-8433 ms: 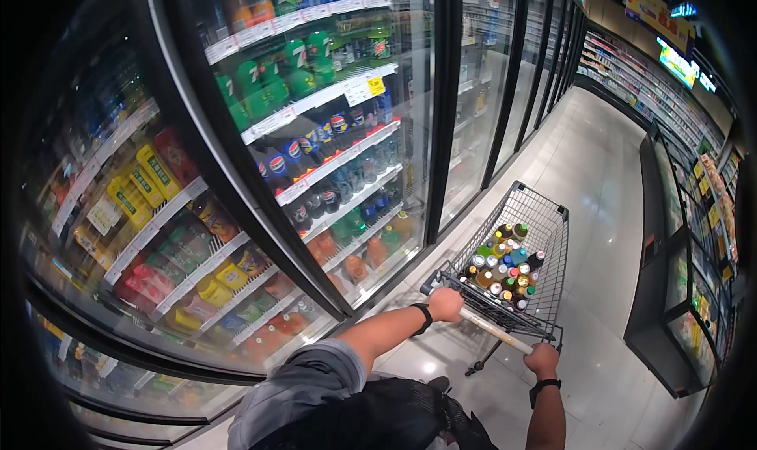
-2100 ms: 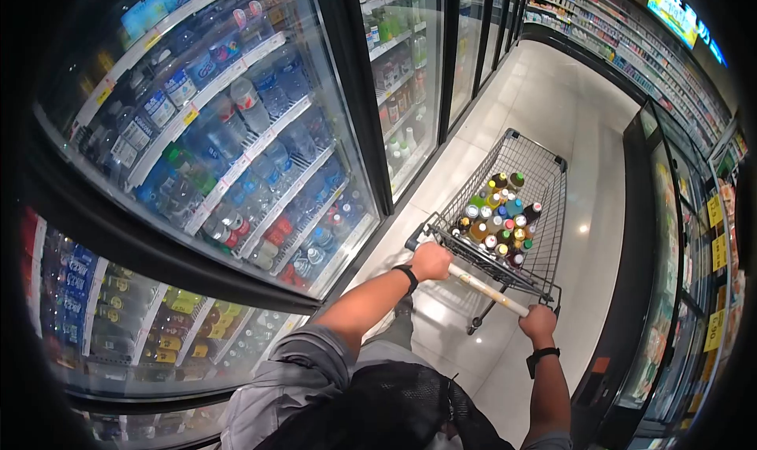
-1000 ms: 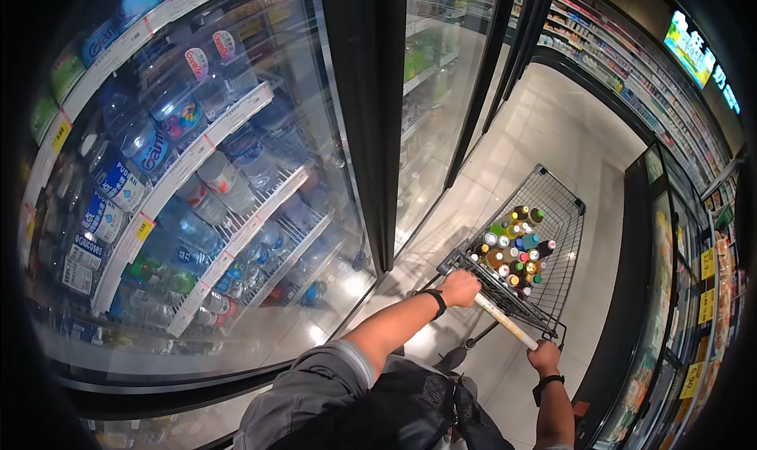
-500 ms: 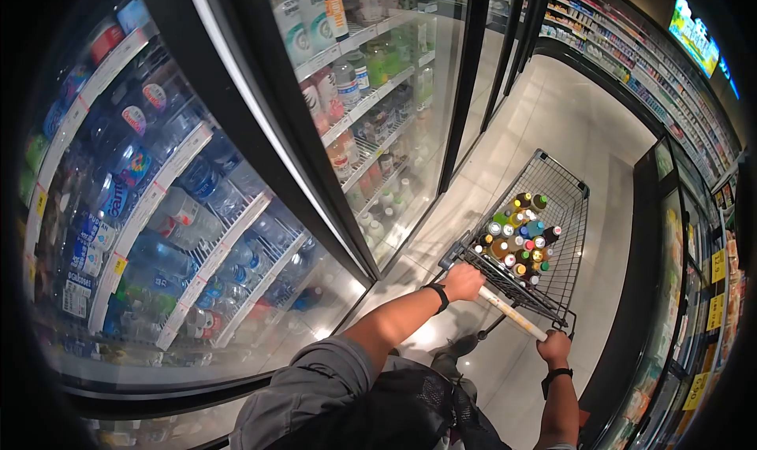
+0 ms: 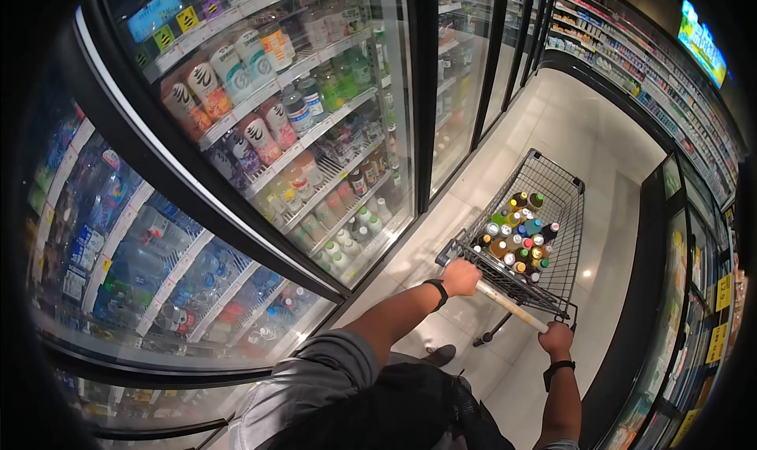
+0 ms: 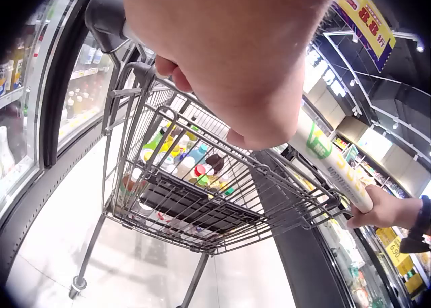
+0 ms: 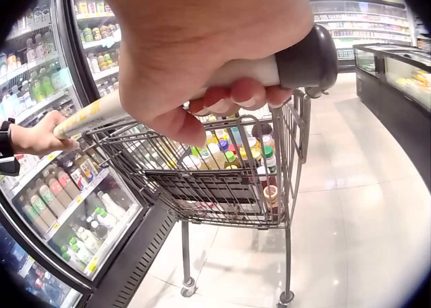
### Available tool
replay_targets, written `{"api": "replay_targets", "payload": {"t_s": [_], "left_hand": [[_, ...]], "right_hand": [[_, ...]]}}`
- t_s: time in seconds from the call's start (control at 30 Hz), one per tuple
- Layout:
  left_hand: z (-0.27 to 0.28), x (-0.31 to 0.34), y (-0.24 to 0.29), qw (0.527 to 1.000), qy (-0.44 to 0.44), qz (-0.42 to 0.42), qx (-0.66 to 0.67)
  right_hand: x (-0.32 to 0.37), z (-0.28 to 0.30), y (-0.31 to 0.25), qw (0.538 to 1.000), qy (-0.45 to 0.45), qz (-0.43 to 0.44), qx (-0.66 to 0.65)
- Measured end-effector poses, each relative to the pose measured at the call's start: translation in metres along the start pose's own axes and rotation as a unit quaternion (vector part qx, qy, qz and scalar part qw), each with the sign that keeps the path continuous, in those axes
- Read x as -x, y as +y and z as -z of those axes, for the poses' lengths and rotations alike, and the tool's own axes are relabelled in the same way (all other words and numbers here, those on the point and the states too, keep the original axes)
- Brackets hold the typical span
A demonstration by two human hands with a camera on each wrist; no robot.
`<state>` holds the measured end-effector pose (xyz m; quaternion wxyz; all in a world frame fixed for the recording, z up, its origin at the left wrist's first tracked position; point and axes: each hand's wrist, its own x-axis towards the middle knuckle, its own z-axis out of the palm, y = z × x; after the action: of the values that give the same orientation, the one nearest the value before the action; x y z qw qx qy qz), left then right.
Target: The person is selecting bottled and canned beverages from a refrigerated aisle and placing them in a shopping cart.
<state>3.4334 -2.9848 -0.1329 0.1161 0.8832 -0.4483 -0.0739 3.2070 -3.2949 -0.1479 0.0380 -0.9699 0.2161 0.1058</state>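
Tall glass-doored fridges run along the left, a low black freezer along the right. Between them the wire cart stands on the pale tiled floor. Bottles with mixed caps crowd upright in it, toward the handle's edge. Both grips are wrapped round the pale handle: the left hand near its left end, the right hand beside the dark right end cap. Each wrist wears a black band.
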Motion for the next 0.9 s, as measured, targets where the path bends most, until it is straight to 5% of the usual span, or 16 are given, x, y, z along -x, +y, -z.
{"api": "replay_targets", "payload": {"t_s": [0.9], "left_hand": [[0.007,-0.257,-0.075,0.997,-0.006,0.002,-0.073]], "right_hand": [[-0.230,0.060,0.045,0.999,-0.021,-0.016,-0.019]]}}
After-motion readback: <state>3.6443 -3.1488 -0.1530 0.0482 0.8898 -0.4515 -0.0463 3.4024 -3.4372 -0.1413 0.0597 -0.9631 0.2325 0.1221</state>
